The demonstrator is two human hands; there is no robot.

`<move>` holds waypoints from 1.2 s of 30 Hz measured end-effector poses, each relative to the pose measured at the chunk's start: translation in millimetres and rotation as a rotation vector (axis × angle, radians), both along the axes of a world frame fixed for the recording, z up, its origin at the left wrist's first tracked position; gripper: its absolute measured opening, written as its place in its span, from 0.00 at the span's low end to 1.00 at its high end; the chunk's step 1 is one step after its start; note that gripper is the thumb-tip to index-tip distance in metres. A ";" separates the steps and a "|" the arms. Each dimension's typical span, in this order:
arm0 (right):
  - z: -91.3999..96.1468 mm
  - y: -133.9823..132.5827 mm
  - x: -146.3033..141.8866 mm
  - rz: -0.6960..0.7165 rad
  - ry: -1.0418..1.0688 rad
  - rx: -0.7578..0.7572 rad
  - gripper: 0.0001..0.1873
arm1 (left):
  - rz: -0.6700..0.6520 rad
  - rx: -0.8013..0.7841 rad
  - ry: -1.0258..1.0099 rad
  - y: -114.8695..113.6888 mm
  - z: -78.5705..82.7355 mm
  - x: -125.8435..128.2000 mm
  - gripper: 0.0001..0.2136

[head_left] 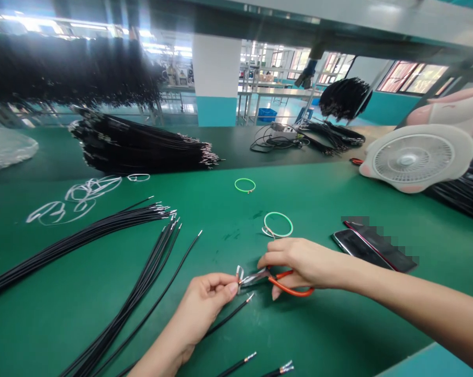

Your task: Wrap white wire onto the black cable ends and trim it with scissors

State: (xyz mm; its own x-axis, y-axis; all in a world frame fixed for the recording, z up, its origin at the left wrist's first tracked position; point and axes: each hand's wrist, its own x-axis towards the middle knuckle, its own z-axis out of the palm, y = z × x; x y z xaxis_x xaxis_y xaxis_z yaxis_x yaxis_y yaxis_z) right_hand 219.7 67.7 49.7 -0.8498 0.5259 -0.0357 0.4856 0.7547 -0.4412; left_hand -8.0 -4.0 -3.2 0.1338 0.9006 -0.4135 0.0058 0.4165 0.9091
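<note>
The left hand point(205, 309) is pinching a small shiny metal piece point(240, 272) between its thumb and fingers, so this hand is almost closed. The right hand point(305, 264) is gripping the orange handles of small pliers point(289, 291), with its fingers curling around them, and the hand is mostly closed. The metal jaws are touching the small piece, just beside the left fingertips. I cannot tell how far the jaws are open.

Under the left hand, a black wire point(231, 315) is lying on the green mat point(330, 324), and its bare end is pointing toward the pliers. Two more cut wires point(236, 364) are lying at the lower edge of the view, showing their bare metal ends. On the left, loose bunches of black wires point(130, 277) are spreading over the mat.

Farther on, two green wire rings point(245, 178) are lying apart from each other, and white wire loops point(79, 196) are lying on the left side. To the right of the right hand, two phones point(358, 246) are lying side by side, partly blurred. Behind them, a white fan point(413, 159) is leaning near the mat's far edge.

On the farther table, a large stack of black wires point(142, 149) is lying beside a white box with cables point(281, 132). Above it, a black wire bundle point(71, 68) is hanging, and a white pillar point(216, 78) is standing behind.
</note>
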 end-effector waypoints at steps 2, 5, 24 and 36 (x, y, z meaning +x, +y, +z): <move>-2.6 0.8 -4.3 0.054 -0.035 0.072 0.18 | -0.016 -0.002 0.008 -0.1 0.8 -0.6 0.19; -5.8 4.3 -7.8 0.125 -0.108 0.124 0.22 | -0.036 -0.017 0.018 0.4 0.9 -1.4 0.19; 2.1 10.6 -15.9 0.191 -0.255 0.169 0.14 | -0.051 -0.052 0.060 0.0 1.3 -0.9 0.17; -3.1 -1.1 -15.0 -0.044 -0.310 0.137 0.18 | -0.169 -0.036 0.150 -0.3 5.1 -9.0 0.16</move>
State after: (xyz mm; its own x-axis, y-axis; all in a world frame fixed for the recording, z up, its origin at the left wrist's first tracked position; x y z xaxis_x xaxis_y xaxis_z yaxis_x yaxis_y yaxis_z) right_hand 204.7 66.6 46.6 -0.7860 0.5795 -0.2153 0.6141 0.7721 -0.1634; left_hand -17.0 -4.3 1.9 0.2165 0.8547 -0.4719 0.2123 0.4305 0.8772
